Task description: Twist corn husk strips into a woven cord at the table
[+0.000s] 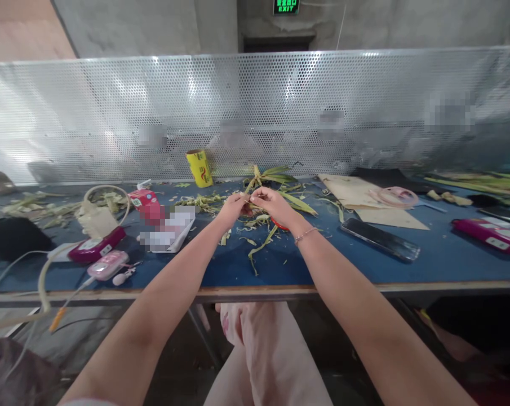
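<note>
My left hand (236, 205) and my right hand (271, 202) meet above the middle of the blue table, their fingers bent and pinched close together. Whatever lies between the fingertips is too small to make out. Just beyond them rests a bundle of pale stalks with green leaves (280, 173). Under and around both hands are plant peelings, among them a long curled strip (261, 249). Part of a red object (279, 224) shows below my right wrist, the remainder hidden. A bracelet (306, 234) circles that wrist.
A yellow cardboard tube (199, 168) stands by the perforated metal screen (246, 90). To the left are a pink box (147, 206), a magenta device (96, 246) and cables. Rightward lie a phone (380, 239), cardboard (354, 194) and another magenta device (489, 234).
</note>
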The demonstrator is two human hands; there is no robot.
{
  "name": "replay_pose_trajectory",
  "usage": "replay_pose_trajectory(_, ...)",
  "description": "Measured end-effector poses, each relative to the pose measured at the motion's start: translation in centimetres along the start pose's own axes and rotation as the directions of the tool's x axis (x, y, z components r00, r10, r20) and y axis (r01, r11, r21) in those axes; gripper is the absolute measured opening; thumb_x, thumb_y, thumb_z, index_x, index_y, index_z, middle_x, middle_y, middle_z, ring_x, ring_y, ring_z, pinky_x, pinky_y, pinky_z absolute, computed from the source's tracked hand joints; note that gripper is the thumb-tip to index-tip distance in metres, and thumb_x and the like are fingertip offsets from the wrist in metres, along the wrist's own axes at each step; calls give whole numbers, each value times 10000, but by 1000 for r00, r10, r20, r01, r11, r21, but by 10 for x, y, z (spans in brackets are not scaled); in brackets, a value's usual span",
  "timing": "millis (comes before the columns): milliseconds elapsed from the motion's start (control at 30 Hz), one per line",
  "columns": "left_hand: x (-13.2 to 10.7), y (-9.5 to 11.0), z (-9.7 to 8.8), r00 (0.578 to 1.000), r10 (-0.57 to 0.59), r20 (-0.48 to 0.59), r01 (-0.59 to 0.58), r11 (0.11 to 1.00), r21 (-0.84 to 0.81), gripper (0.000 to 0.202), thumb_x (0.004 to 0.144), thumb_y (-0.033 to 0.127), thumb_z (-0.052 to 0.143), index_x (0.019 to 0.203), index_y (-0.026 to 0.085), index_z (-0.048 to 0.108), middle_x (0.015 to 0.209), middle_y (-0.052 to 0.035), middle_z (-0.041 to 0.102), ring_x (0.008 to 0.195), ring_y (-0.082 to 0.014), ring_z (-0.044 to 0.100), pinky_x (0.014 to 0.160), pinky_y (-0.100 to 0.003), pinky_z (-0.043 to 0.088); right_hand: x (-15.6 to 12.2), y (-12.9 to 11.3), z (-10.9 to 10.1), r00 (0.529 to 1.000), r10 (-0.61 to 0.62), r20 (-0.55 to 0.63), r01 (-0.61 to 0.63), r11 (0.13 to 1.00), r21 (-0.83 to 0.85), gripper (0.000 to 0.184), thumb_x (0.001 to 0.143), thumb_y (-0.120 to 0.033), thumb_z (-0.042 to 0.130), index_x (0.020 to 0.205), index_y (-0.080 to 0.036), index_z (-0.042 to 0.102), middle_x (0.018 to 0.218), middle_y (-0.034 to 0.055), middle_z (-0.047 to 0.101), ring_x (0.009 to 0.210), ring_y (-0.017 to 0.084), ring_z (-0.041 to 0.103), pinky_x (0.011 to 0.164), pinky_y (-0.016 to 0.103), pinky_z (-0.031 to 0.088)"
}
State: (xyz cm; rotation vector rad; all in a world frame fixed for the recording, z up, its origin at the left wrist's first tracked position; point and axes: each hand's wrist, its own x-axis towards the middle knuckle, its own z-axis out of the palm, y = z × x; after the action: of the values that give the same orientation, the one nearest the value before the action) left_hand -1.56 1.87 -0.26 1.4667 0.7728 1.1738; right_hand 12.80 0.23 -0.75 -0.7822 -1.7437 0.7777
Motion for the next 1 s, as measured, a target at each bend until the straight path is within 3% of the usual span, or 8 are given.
replay_pose_trajectory(100,0,0,0,999,-32,-9,31,999,-18,176,665,285,598,619,137,513,513,32,484,485,-70,488,522,-217,427,-1,-1,-1,998,-57,35,59,997,-58,217,682,-370,630,797,-203,552,840,10,551,770,137,518,730,284,417)
replay_pose_trajectory(233,-1,1,2,999,-38,-5,38,998,-58,184,665,291,591,605,139,507,515,28,479,490,-77,490,519,-226,429,-1,-3,-3,993,-115,-22,111,984,-137,153,727,-354,580,743,-202,575,837,19,526,799,146,499,785,305,404)
replay_pose_trajectory(333,-2,2,2,1000,-20,-4,19,999,-46,192,652,295,597,593,144,496,511,34,464,486,-76,485,523,-230,435,-3,-3,-3,997,-72,-2,72,997,3,201,765,-404,529,729,-206,539,836,18,504,800,146,489,759,296,422)
replay_pose_trajectory(467,-1,1,0,1000,10,19,-11,999,49,187,666,300,579,591,145,507,489,39,456,472,-69,473,533,-226,444,-5,-2,-3,995,21,97,-45,966,254,371,776,-583,437,734,-215,462,893,20,498,817,146,496,705,285,453)
replay_pose_trajectory(700,-2,-1,0,998,40,47,-51,961,273,169,668,273,582,589,131,536,514,28,522,476,-65,494,531,-209,436,-6,-8,-2,982,102,161,-154,923,353,598,701,-770,310,757,-199,476,797,37,538,745,152,528,695,304,454)
replay_pose_trajectory(833,-5,2,1,994,75,82,-101,917,385,207,687,302,579,583,127,546,515,22,534,482,-69,496,530,-206,420,-1,2,-2,972,191,134,-222,935,277,440,745,-646,440,778,-210,484,737,-2,528,707,134,525,670,288,443)
replay_pose_trajectory(1000,-4,2,0,985,109,131,-156,892,424,229,713,314,560,576,131,543,526,14,543,500,-77,505,546,-212,422,1,6,0,980,165,114,-190,942,277,285,767,-496,519,773,-214,489,732,-5,551,673,133,538,696,319,457)
